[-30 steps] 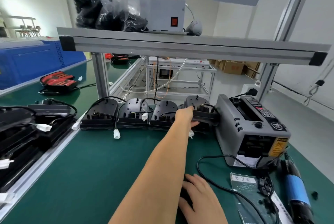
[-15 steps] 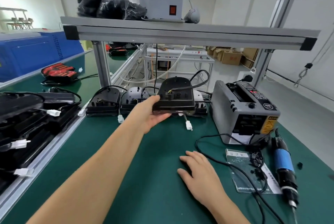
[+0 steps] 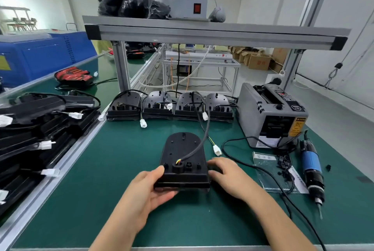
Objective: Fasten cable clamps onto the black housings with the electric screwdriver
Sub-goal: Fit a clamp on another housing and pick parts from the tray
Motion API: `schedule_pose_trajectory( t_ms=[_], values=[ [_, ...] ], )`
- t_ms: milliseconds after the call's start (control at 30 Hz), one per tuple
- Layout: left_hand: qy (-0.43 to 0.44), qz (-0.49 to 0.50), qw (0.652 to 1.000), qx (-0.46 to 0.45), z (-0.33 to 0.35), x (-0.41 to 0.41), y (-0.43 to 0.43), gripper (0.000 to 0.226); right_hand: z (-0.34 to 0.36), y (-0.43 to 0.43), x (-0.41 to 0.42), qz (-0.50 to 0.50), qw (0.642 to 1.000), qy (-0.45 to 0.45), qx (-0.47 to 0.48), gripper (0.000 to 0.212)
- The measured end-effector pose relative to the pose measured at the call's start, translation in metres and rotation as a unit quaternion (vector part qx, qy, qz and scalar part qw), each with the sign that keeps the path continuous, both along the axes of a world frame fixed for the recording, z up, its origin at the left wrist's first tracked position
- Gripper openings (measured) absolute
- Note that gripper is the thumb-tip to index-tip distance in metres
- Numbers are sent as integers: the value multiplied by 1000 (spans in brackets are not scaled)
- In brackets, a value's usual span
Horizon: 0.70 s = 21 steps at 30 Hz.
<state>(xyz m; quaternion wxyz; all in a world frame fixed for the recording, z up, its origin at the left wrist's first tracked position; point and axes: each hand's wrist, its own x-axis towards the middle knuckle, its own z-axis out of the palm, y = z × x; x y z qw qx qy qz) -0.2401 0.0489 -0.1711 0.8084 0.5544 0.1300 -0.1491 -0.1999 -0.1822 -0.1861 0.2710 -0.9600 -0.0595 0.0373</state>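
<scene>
A black housing [image 3: 183,157] lies in the middle of the green mat, its black cable curving up and to the right to a white connector [image 3: 217,150]. My left hand [image 3: 145,192] grips the housing's near left corner, thumb on top and fingers underneath. My right hand [image 3: 228,177] rests flat on the mat with its fingertips at the housing's right edge. The electric screwdriver [image 3: 312,171], blue-banded, lies at the right with its bit pointing toward me. Small black cable clamps [image 3: 283,162] sit on a clear plastic bag between my right hand and the screwdriver.
Several more housings [image 3: 170,106] stand in a row at the back of the mat. A grey tape dispenser [image 3: 271,115] is at the back right. Stacked housings [image 3: 40,129] fill the left conveyor. A black power cord [image 3: 253,165] crosses the mat; one loose clamp [image 3: 328,167] lies far right.
My left hand lifted a housing from the back row and brought it down to the near middle of the mat. My right hand shifted right, beside the housing.
</scene>
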Motion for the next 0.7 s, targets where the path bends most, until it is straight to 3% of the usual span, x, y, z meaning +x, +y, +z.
schedule_pose_trajectory(
  t_ms=[267,433,533,700],
  values=[
    [11,-67,992,109,1,-24,8,37,15,1,-35,-20,984,61,167,28],
    [-27,-143,944,296,5,-23,14,38,12,10,-48,-43,986,13,158,30],
    [-41,-179,919,349,8,-21,17,38,15,18,-49,-41,982,-42,181,16],
    [-76,-238,866,434,9,-16,25,28,26,27,-40,-48,974,-53,213,20]
  ],
)
